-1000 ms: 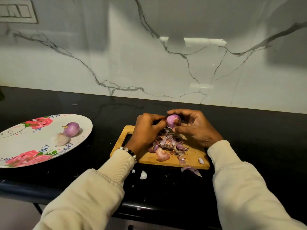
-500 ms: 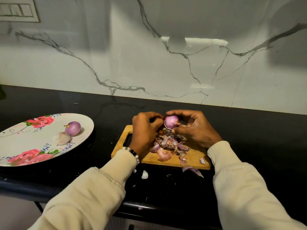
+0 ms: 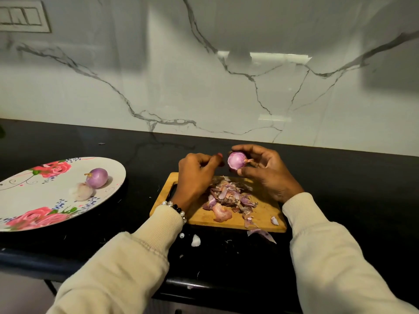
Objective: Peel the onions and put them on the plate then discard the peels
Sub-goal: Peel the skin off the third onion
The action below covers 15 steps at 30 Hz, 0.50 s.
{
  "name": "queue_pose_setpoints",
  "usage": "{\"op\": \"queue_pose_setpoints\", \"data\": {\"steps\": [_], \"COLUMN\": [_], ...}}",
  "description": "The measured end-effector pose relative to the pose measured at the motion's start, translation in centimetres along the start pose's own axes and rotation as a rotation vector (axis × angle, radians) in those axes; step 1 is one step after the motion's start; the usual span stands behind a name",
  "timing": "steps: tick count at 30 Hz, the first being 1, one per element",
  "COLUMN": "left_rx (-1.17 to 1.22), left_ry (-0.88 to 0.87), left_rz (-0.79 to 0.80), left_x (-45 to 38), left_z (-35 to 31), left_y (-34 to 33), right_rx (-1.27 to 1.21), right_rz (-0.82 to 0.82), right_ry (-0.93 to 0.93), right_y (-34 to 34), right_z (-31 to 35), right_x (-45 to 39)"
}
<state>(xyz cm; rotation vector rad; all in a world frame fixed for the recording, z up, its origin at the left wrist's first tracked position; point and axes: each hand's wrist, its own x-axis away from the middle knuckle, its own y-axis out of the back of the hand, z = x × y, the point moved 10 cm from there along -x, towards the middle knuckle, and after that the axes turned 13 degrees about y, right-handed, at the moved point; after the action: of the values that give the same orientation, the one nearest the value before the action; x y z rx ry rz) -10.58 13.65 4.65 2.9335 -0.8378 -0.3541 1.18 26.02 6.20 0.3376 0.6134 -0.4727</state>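
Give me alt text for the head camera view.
A right hand holds a purple onion above a wooden cutting board piled with peels, while the left hand curls beside it. A floral plate to the left holds a peeled onion.

Plate (image 3: 13, 219) cut off by left edge. Left hand (image 3: 195, 175) covers cutting board's (image 3: 260, 217) handle slot; whether its curled fingertips pinch anything, unclear. Pale item (image 3: 82, 191) on plate too blurred to identify. Wall switch panel (image 3: 22, 17) cropped at corner.
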Motion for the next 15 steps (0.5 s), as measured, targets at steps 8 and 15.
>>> {"op": "queue_pose_setpoints", "data": {"steps": [8,15], "left_rx": [0.14,0.059], "left_ry": [0.1,0.043], "left_rz": [0.245,0.177], "left_x": [0.7,1.0], "left_z": [0.4,0.1], "left_y": [-2.1,-1.6], "right_rx": [0.027,0.054], "right_rz": [0.029,0.041], "right_ry": [-0.009,-0.021], "right_y": [-0.3,-0.6], "right_z": [-0.1,-0.1], "right_x": [-0.1,0.1]}}
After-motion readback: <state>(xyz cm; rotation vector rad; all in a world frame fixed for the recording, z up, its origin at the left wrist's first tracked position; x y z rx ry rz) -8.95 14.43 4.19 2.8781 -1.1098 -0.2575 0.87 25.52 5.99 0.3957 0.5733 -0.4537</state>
